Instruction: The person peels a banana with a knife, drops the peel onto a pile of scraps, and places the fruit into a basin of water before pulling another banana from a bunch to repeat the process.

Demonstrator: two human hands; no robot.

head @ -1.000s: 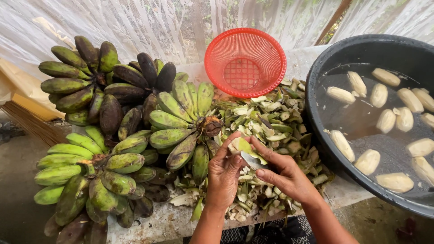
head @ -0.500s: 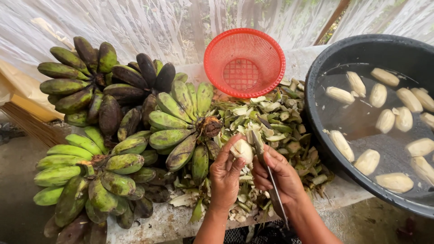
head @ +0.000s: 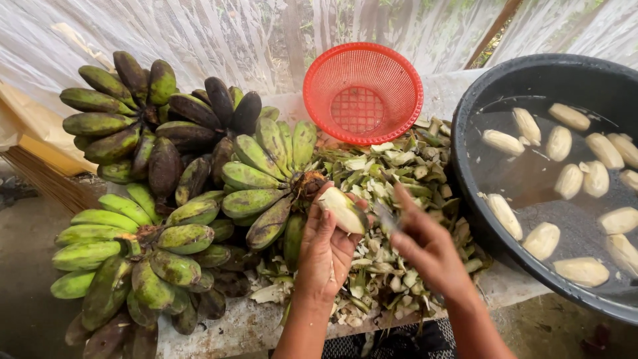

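Two hands at work: left hand [head: 325, 249], fingers curled around a half-peeled banana [head: 343, 210], long axis slanting up-left to down-right above the fingertips. Right hand [head: 425, 246], closed on a knife [head: 385, 218], just right of it, blade pointing toward the fruit over the peel heap [head: 392, 173].

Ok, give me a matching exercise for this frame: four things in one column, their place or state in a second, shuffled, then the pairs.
Things:
1. peeled banana
2. red mesh basket
3. black tub
4. peel scraps

Places or states:
A. tipped up at the back, against the netting
B. in the left hand, its grip closed
C. piled between the green bunches and the tub
D. holding water with floating peeled bananas

Pairs: 1-B, 2-A, 3-D, 4-C
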